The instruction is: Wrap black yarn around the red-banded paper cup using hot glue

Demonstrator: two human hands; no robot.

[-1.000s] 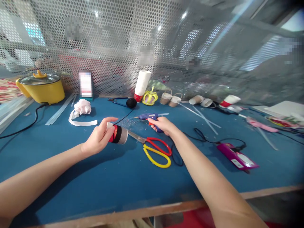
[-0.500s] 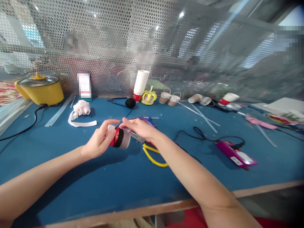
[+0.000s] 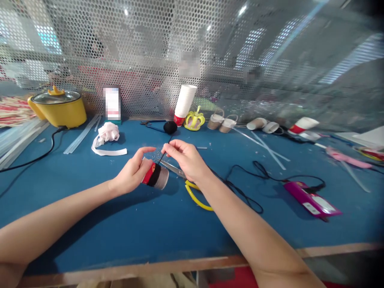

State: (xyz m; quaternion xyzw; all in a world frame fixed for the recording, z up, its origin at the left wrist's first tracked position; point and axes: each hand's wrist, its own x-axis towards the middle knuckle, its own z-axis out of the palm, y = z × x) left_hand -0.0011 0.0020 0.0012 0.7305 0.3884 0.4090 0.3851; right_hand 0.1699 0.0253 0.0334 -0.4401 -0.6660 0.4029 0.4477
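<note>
Black yarn [image 3: 163, 155], thin and dull-surfaced, slants from a round, dark ball [image 3: 170, 127] on the blue worktop [image 3: 135, 232] down to the paper cup [image 3: 163, 179], and we're right on top of the action. What a mix of surfaces: we have a smooth red wall, a snug black band [image 3: 154, 175] wound around the middle, and a pale, rounded end facing right. We see that cup tipped on its side, near the middle of the view, over the worktop.

Now to the grips! Our left grip [image 3: 132, 174] is curled around the cup's left end, thumb across the red wall, index finger stretched out straight above it. Our right grip [image 3: 187, 160] is pressed together at the tips, pinching the yarn between thumb and finger just above the cup (a neat, delicate pinch, this one).

Below that wrist we spot the scissors [image 3: 175, 169], hard grey metal with a glossy yellow loop, partly covered by our right grip. Farther back we've got soft white ribbon [image 3: 108, 134] in a crumpled heap, a ridged white cup stack [image 3: 184, 102] leaning slightly, and a curvy yellow crown [image 3: 195, 121] beside it.
</note>
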